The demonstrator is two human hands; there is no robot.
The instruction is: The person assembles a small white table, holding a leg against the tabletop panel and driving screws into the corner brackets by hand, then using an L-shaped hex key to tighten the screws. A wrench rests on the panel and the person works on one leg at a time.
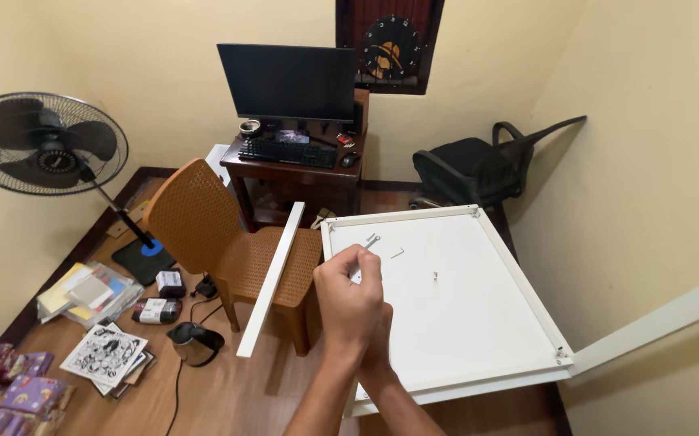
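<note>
A small silvery metal screw (356, 274) is pinched in the fingertips of my left hand (352, 297), just above the near left part of the flat white square panel with a raised rim (478, 323). My right hand (380, 339) sits right behind and under the left one, mostly hidden, so I cannot tell whether it is clenched or released. More small metal fittings (372, 240) lie loose on the panel. A long white wooden slat (272, 277) rests across the brown woven plastic chair (220, 242) beside it. Farther off stands the dark wooden counter (285, 173) with a black monitor (287, 81).
</note>
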